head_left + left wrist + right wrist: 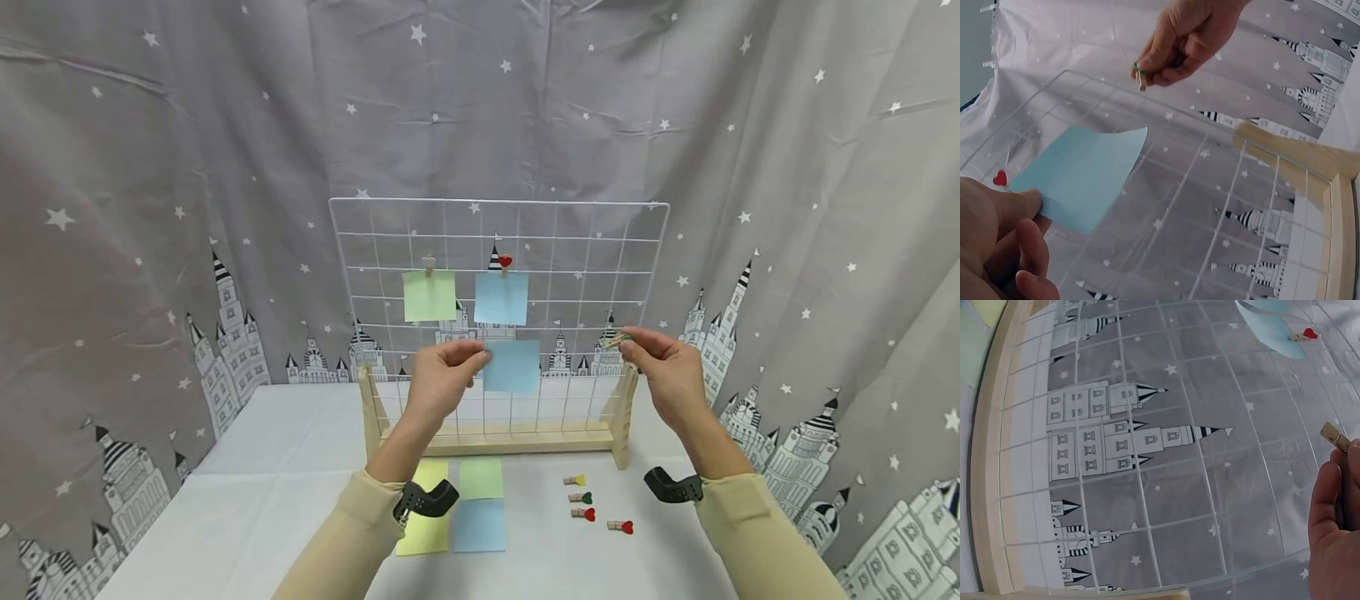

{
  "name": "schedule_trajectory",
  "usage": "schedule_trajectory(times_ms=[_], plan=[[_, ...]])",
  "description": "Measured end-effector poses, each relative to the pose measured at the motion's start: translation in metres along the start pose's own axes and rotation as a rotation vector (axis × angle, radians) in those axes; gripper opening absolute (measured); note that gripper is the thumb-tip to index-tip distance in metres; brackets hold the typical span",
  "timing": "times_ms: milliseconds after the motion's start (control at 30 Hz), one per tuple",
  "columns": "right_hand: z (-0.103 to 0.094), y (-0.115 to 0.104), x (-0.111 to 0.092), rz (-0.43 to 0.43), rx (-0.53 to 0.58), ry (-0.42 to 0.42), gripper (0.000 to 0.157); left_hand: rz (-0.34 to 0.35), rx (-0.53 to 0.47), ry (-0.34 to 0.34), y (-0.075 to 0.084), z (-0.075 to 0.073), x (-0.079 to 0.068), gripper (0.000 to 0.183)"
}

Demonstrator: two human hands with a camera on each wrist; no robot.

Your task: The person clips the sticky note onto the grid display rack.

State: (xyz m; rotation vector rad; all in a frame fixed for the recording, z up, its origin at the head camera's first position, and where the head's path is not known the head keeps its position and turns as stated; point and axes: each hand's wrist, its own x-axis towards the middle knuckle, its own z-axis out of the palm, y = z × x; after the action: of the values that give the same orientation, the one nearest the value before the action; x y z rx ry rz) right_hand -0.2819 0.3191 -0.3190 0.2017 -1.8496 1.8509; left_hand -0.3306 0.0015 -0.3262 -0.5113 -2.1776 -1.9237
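Observation:
My left hand [444, 382] pinches a blue paper square [514, 367] by its left edge, holding it up before the lower part of the white wire grid [555, 287]. In the left wrist view, the blue square's far corner curls a little. To the right, my right hand [670, 372] pinches a small wooden clothespin [1334, 434] between thumb and fingers. A bit of green shows on this clothespin in the left wrist view. Above the held square, a green paper square [430, 297] and another blue square [502, 300] hang from the grid by heart clothespins, one pale, one red [506, 262].
A wooden stand [498, 442] carries the grid on the white table [247, 500]. In front lie yellow paper [422, 533], green paper [481, 479] and blue paper [480, 527]. Several heart clothespins [582, 514] lie right of them. Behind hangs a grey curtain [480, 100] with stars and castles.

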Motion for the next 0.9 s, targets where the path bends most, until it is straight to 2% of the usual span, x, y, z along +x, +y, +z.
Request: schedule_trajectory(times_ms=[200, 367, 767, 900], plan=[[0.002, -0.007, 0.009, -0.021, -0.006, -0.005, 0.020, 0.028, -0.032, -0.015, 0.014, 0.015, 0.007, 0.014], [0.007, -0.013, 0.015, -0.054, 0.002, -0.011, 0.018, 0.015, -0.050, -0.019, 0.020, 0.021, 0.011, 0.014], [0.017, -0.031, 0.022, -0.051, -0.107, -0.035, 0.030, 0.042, -0.015, -0.004, 0.040, 0.038, 0.025, 0.013], [0.019, -0.033, 0.026, -0.046, -0.052, -0.032, 0.022, 0.048, 0.006, -0.004, 0.045, 0.044, 0.030, 0.015]])
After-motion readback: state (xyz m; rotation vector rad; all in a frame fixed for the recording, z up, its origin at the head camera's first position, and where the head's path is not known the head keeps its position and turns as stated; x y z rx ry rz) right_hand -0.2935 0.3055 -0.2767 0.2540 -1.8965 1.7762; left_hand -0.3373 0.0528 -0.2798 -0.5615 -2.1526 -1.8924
